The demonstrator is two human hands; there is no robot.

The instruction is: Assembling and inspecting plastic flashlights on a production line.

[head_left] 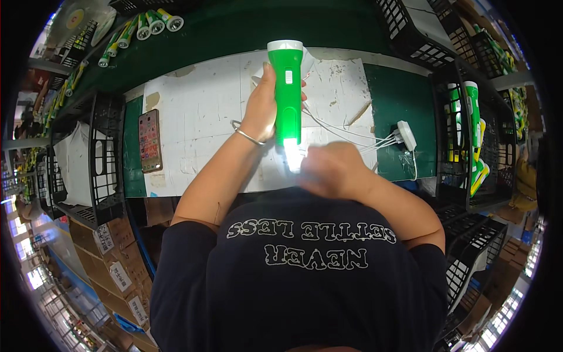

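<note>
**Torch lit, mid-check over the tabletop**

Left hand [261,108] had its grip clenched round the green flashlight [286,88], held above the tabletop [199,111], lit end toward the person. Right hand [331,170] was at that glowing end, blurred; couldn't tell its grip. Prob. a light test; next move needs a steady hold. White cables [352,132] ran to a charger hub [406,135]; phone [150,141] lay left.

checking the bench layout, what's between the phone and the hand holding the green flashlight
In the head view, only bare white sheet lies between the phone and the left hand gripping the green flashlight; nothing else sits there.
</note>
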